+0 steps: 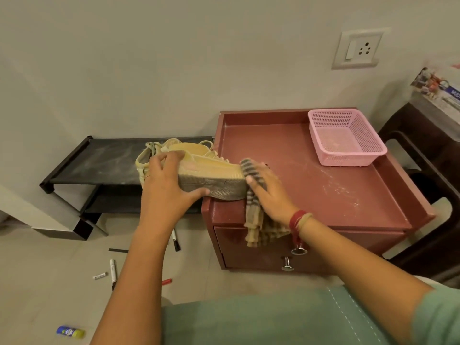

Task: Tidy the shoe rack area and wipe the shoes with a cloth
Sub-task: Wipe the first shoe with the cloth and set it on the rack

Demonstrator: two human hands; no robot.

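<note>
A yellow sneaker (pixel 211 165) lies on its side at the left front corner of the maroon cabinet (pixel 323 190), its grey sole facing me. My left hand (pixel 164 185) grips the shoe around its heel end. My right hand (pixel 268 188) presses a striped beige cloth (pixel 254 220) against the toe of the shoe; the cloth's loose end hangs down over the cabinet's front. A second yellow shoe (pixel 149 150) sits partly hidden behind the first on the black shoe rack (pixel 99 160).
A pink plastic basket (pixel 346 138) stands at the cabinet's back right. On the floor lie markers (pixel 113 270), a small white cell (pixel 100 276), a red cap (pixel 166 281) and a blue-yellow tube (pixel 70 331). A dark chair (pixel 428 170) stands to the right.
</note>
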